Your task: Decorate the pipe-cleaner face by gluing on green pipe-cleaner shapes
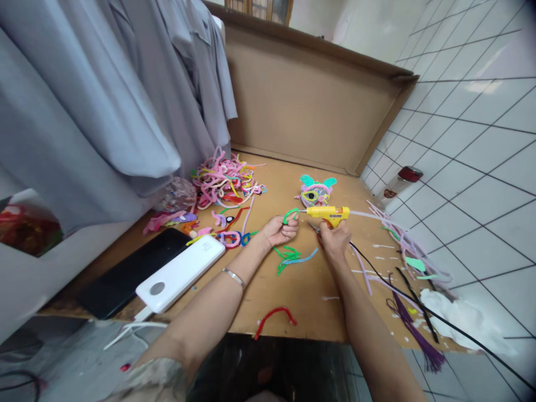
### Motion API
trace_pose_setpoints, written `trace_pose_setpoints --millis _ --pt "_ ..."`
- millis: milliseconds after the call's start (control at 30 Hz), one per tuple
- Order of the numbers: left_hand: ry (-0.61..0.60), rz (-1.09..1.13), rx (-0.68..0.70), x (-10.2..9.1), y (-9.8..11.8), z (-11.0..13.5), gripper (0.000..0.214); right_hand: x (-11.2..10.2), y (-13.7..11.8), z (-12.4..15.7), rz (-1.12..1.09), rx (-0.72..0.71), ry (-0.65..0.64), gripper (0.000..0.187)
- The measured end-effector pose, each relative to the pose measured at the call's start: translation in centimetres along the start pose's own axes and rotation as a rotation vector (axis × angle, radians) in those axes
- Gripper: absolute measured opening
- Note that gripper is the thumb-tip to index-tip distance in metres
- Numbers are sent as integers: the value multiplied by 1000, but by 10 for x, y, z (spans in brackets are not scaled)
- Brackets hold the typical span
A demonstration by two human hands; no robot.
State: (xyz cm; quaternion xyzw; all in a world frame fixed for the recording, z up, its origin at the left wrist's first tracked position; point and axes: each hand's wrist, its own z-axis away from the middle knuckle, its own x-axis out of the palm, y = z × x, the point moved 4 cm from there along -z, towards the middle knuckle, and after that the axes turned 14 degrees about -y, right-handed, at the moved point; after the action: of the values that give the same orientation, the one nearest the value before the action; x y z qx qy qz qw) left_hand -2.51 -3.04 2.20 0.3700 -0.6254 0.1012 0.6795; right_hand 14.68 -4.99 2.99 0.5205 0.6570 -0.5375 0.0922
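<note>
My left hand (278, 230) is closed around a bent green pipe cleaner (290, 214), held just above the wooden table (301, 290). My right hand (334, 240) grips a yellow glue gun (329, 213) whose nozzle points left, almost touching the green pipe cleaner. Its black cord (419, 304) trails off to the right. Behind the gun lies a small pipe-cleaner figure (315, 191) with teal ears. Loose green and blue pipe cleaners (291, 258) lie between my hands.
A heap of pink and mixed pipe cleaners (224, 181) lies at the back left. A white power bank (180, 272) and a black phone (129, 273) are at the front left. A red pipe cleaner (274, 318) lies near the front edge. A red-capped jar (397, 187) and lilac strands (402, 240) sit on the right.
</note>
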Motion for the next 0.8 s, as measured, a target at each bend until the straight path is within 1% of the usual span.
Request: trace_pose_setpoints --millis 167,433,633,800 --pt "4 -4 2 -2 1 -1 28 0 -1 0 -14 2 -18 25" --pt "-12 -10 -28 -4 -3 -1 22 -2 -1 0 3 12 -2 25" --pt "-3 4 6 -5 0 0 19 -1 -1 0 3 7 -33 26" --pt "-10 3 -5 -4 0 -1 19 -3 -2 1 2 22 -24 26"
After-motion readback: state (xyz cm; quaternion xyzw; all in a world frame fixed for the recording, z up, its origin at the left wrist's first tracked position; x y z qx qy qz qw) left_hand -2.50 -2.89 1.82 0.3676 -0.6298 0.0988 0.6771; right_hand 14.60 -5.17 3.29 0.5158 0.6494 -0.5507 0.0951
